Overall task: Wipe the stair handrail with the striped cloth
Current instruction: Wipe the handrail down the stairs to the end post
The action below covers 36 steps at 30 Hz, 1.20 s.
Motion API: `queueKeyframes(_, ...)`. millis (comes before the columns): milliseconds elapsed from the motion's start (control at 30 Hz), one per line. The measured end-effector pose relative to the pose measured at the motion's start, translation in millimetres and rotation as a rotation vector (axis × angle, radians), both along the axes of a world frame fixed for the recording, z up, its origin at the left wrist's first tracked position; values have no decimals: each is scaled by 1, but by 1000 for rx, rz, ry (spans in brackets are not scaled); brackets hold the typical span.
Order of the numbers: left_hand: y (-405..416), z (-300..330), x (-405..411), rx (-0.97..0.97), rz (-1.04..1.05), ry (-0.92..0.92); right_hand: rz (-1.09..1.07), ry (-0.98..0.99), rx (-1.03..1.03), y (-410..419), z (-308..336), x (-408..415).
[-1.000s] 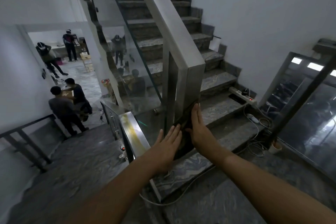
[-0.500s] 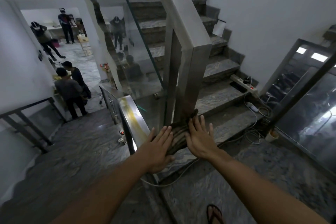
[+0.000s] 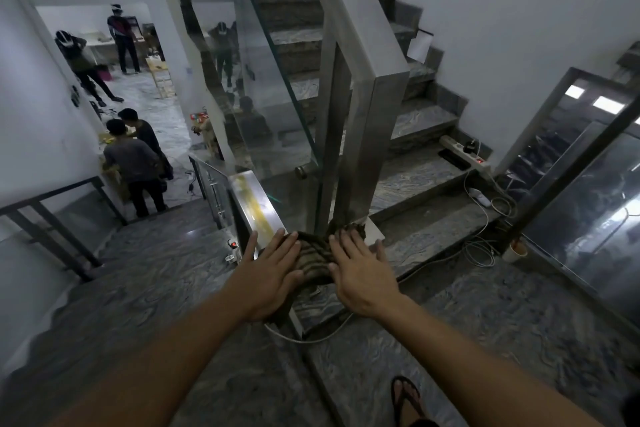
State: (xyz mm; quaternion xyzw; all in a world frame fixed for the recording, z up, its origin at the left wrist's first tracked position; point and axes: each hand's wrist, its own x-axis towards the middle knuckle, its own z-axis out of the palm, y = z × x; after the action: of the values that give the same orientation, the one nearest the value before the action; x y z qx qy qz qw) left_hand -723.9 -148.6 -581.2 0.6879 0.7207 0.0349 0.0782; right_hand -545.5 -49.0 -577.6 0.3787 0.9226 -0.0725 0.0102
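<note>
The striped cloth, dark with pale bands, lies bunched at the foot of the steel post that ends the rising handrail. My left hand presses flat on the cloth's left side, fingers spread. My right hand presses flat on its right side, fingertips near the post's base. The top of the lower handrail, shiny with a yellowish streak, runs down to the left just beyond my left fingers.
A glass panel fills the space under the rising rail. A power strip and white cables lie on the steps to the right, beside a cup. My sandalled foot is on the landing. People stand below.
Both hands have slid down the steel post with the cloth, from mid-height to its base. The view has tilted further down.
</note>
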Motion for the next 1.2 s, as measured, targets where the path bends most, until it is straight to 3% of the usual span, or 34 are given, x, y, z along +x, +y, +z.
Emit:
queueKeyframes(167,7,3,47,152,299,137,-184,-29,-25,19,8,0)
queueKeyframes(267,6,6,68,155,454,38,-250,-44,5,21,7,-7)
queueKeyframes(367,8,-4,67,127,486,5,-208,77,96,16,3,-10)
queueKeyframes(467,11,-8,55,81,453,-23,-127,184,68,13,-7,-8)
queueKeyframes(733,34,-6,-13,-75,339,-112,63,99,237,-3,-1,-9)
queueKeyframes(833,42,0,-36,-113,295,-138,182,170,161,-5,8,-18)
queueKeyframes(1000,54,1,-61,-142,256,-155,316,293,-168,-13,-2,-35)
queueKeyframes(1100,61,-4,-78,-134,245,-153,311,232,-134,-24,-8,-44)
queueKeyframes(1200,61,-8,-88,-95,162,-34,266,199,-106,-34,-9,-58)
